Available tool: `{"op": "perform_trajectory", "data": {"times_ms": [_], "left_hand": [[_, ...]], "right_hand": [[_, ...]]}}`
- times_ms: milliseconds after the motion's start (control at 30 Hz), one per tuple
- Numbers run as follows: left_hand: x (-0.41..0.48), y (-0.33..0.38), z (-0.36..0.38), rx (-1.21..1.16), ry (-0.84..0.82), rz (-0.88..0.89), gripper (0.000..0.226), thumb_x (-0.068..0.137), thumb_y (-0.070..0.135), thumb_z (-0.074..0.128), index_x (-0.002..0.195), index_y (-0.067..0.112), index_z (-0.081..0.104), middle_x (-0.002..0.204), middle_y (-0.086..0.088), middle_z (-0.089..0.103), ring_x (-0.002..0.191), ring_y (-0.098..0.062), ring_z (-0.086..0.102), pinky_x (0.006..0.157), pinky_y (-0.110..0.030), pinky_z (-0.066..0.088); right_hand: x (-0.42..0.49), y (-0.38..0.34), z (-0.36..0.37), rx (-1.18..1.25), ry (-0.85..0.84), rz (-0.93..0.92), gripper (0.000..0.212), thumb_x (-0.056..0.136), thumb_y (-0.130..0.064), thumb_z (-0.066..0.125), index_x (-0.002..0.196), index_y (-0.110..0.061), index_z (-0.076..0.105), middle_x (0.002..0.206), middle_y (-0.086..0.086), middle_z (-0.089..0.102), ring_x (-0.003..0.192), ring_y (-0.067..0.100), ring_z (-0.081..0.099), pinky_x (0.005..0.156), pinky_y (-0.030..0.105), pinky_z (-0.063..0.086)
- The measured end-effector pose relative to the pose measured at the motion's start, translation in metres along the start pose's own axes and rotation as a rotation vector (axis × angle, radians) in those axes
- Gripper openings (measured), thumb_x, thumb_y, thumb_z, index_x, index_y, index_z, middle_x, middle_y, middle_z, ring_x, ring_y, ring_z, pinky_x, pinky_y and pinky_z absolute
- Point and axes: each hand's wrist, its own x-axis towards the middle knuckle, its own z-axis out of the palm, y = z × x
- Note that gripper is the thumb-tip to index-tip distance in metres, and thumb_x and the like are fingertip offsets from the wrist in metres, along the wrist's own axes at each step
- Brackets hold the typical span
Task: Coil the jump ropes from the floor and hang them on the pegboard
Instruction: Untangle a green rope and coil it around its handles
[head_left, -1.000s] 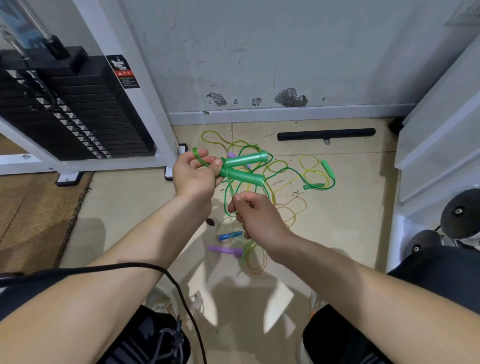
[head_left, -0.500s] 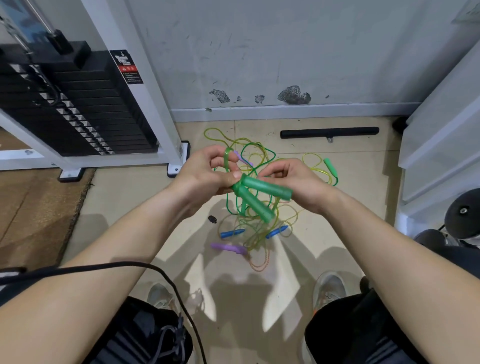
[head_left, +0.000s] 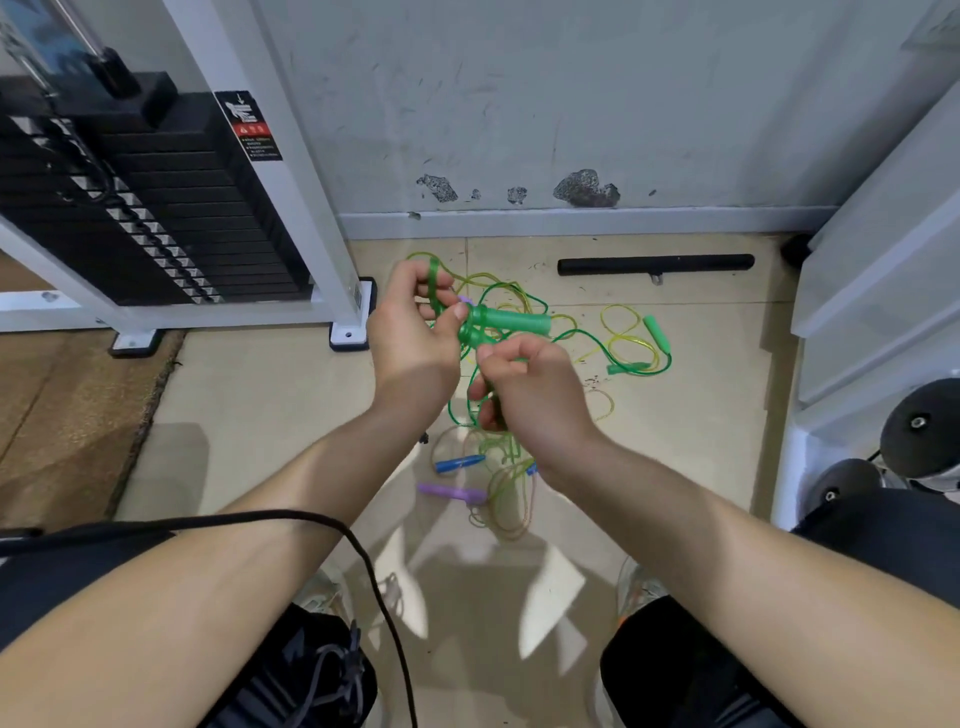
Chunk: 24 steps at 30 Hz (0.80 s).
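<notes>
While the left hand (head_left: 415, 338) pinches the green jump rope (head_left: 511, 322) by its handles in a closed grip above the floor (head_left: 260, 415), the right hand (head_left: 535, 395) curls round its cord, hiding the second handle's end. The other ropes (head_left: 631, 338) lie tangled below, partly covered.

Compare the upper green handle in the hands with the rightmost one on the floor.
The held handle is raised, gripped at one end by the left hand; the floor handle lies loose. The held handle points nearly level, the floor handle slants steeply. Both are green.
</notes>
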Motion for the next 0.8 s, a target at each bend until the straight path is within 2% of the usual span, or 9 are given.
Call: {"op": "perform_trajectory", "data": {"times_ms": [100,233,367,433,500,567,633,733,800], "left_hand": [[0.002,0.000,0.003,-0.230,0.038,-0.192,0.035,0.086,-0.007,0.064,0.090,0.025,0.053,0.085,0.005,0.058,0.072,-0.010,0.060,0.083,-0.042,0.059],[0.005,0.007,-0.001,-0.469,-0.042,-0.508,0.026,0.093,-0.006,0.059,0.090,0.019,0.052,0.082,0.003,0.057,0.072,-0.010,0.061,0.070,-0.031,0.058],[0.014,0.008,-0.016,-0.579,-0.201,-0.593,0.025,0.093,-0.010,0.056,0.093,0.015,0.053,0.080,0.002,0.059,0.074,-0.010,0.065,0.084,-0.037,0.058],[0.017,0.009,-0.025,-0.561,-0.319,-0.566,0.026,0.092,-0.012,0.055,0.093,0.014,0.055,0.077,0.004,0.062,0.072,-0.009,0.067,0.078,-0.033,0.061],[0.019,0.012,-0.032,-0.485,-0.450,-0.490,0.027,0.091,-0.011,0.057,0.092,0.015,0.057,0.075,0.006,0.063,0.069,-0.007,0.066,0.066,-0.027,0.061],[0.019,0.014,-0.036,-0.333,-0.567,-0.355,0.027,0.090,-0.010,0.061,0.091,0.016,0.057,0.078,0.005,0.061,0.063,-0.005,0.063,0.061,-0.025,0.057],[0.018,0.014,-0.038,-0.164,-0.639,-0.208,0.027,0.088,-0.011,0.063,0.092,0.016,0.057,0.081,0.002,0.059,0.054,-0.001,0.055,0.060,-0.025,0.054],[0.014,0.010,-0.034,0.097,-0.580,-0.006,0.028,0.084,-0.010,0.067,0.091,0.016,0.057,0.080,0.005,0.058,0.050,0.002,0.044,0.059,-0.019,0.048],[0.012,0.007,-0.028,0.201,-0.447,0.067,0.027,0.082,-0.008,0.066,0.092,0.015,0.058,0.078,0.010,0.058,0.054,0.004,0.048,0.060,-0.011,0.043]], "right_hand": [[-0.001,0.016,0.004,-0.102,-0.040,-0.003,0.029,0.100,-0.030,0.056,0.076,-0.015,0.063,0.053,-0.008,0.054,0.045,0.012,0.045,0.052,0.026,0.040],[0.012,0.026,-0.010,-0.230,-0.097,-0.045,0.042,0.098,-0.042,0.057,0.063,-0.021,0.066,0.049,-0.016,0.047,0.051,0.005,0.042,0.060,0.028,0.036],[0.027,0.018,-0.033,-0.198,-0.294,-0.097,0.027,0.099,-0.026,0.059,0.075,-0.021,0.070,0.068,-0.014,0.057,0.053,0.003,0.040,0.061,0.027,0.035],[0.033,0.009,-0.044,-0.247,-0.369,-0.111,0.021,0.097,-0.018,0.063,0.079,-0.021,0.072,0.071,-0.012,0.059,0.057,0.005,0.040,0.061,0.025,0.034],[0.041,0.002,-0.054,-0.330,-0.365,-0.122,0.018,0.089,-0.016,0.071,0.072,-0.022,0.072,0.066,-0.011,0.059,0.062,0.007,0.044,0.062,0.026,0.034],[0.049,-0.003,-0.062,-0.372,-0.342,-0.135,0.017,0.080,-0.021,0.080,0.067,-0.018,0.069,0.063,-0.005,0.057,0.064,0.006,0.049,0.063,0.022,0.036],[0.054,-0.007,-0.068,-0.366,-0.339,-0.127,0.019,0.082,-0.024,0.081,0.072,-0.013,0.070,0.064,0.006,0.053,0.060,0.009,0.045,0.059,0.020,0.034],[0.055,-0.012,-0.067,-0.354,-0.322,-0.098,0.018,0.090,-0.022,0.073,0.079,-0.008,0.073,0.069,0.010,0.054,0.056,0.013,0.036,0.054,0.025,0.030],[0.050,-0.014,-0.058,-0.316,-0.263,-0.089,0.019,0.094,-0.016,0.066,0.084,-0.002,0.073,0.060,0.000,0.057,0.047,0.009,0.037,0.051,0.025,0.032]]}}
